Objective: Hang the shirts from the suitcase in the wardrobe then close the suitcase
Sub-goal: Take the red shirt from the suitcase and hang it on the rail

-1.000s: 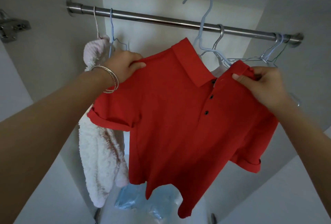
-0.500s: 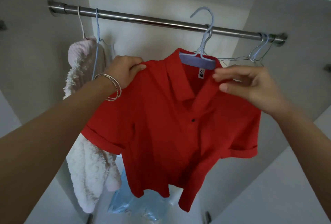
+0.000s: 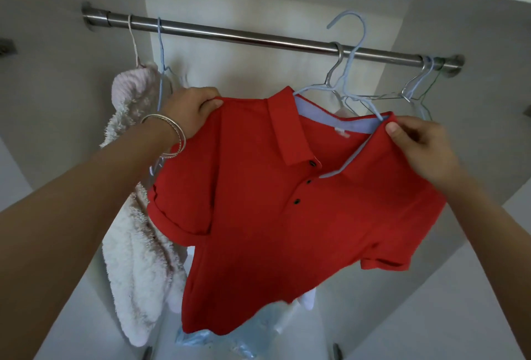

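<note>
Gripped at both shoulders: one red polo shirt [image 3: 287, 216], held up at frame centre below the rail. Left hand [image 3: 192, 112], at 10 o'clock of the shirt, fingers curled over the shoulder seam; two silver bangles [image 3: 172, 135] on that wrist. Right hand [image 3: 416, 147], at 2 o'clock, pinches the collar edge. One pale blue hanger [image 3: 352, 52] sits inside the collar, its hook raised in front of the rail, not over it. Three dark buttons. One steel rail [image 3: 258, 39] spans 10 to 2 o'clock. One fluffy white garment [image 3: 138, 244] hangs at 9 o'clock. Several empty wire hangers [image 3: 416, 89] at 2 o'clock; count unclear. White wardrobe walls [image 3: 71, 101] enclose all.
</note>
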A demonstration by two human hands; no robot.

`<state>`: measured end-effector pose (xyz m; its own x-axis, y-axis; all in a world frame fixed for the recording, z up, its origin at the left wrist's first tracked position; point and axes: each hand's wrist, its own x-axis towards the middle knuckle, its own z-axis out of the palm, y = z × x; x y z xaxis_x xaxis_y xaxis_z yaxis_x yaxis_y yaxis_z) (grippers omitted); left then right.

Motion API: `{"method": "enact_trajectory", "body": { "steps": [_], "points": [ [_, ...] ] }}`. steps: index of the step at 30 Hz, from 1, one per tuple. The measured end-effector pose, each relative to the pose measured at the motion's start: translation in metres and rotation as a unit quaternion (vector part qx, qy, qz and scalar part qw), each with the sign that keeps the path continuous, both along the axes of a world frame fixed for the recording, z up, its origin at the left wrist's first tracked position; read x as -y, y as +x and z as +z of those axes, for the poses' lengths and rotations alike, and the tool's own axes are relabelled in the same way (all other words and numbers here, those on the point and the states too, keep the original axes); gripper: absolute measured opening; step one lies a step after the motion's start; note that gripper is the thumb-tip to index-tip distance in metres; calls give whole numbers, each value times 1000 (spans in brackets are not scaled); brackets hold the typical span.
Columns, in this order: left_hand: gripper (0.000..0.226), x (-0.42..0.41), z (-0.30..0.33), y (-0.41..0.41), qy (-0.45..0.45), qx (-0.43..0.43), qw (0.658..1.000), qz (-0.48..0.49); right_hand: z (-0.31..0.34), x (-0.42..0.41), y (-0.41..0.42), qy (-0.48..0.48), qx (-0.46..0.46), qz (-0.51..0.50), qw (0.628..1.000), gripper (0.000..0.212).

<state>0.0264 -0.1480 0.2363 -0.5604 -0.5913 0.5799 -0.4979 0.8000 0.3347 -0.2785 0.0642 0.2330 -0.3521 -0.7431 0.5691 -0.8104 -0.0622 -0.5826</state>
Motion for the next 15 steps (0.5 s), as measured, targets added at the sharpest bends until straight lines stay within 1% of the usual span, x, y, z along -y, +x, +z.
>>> {"method": "enact_trajectory", "body": {
  "steps": [3, 5, 9, 11, 13, 15],
  "points": [
    [19, 13, -1, 4, 7, 35, 998, 45, 11, -5, -1, -12, 5, -24, 1000, 15],
    [24, 13, -2, -2, 25, 46, 996, 76, 15, -1, 4, 3, 1, -46, 999, 20],
    [29, 6, -5, -21, 60, 55, 994, 67, 22, 25, 21, 38, -22, -111, 993, 26],
    [29, 0, -7, -32, 92, 43, 994, 49, 28, 44, 38, 34, 26, -125, 991, 28],
    [29, -6, -7, -42, 127, 23, 991, 25, 34, 64, 56, 42, 84, -135, 986, 26],
    [29, -12, -3, -50, 175, -2, 985, 5, 42, 85, 72, 40, 180, -115, 976, 23]
  ]
}}
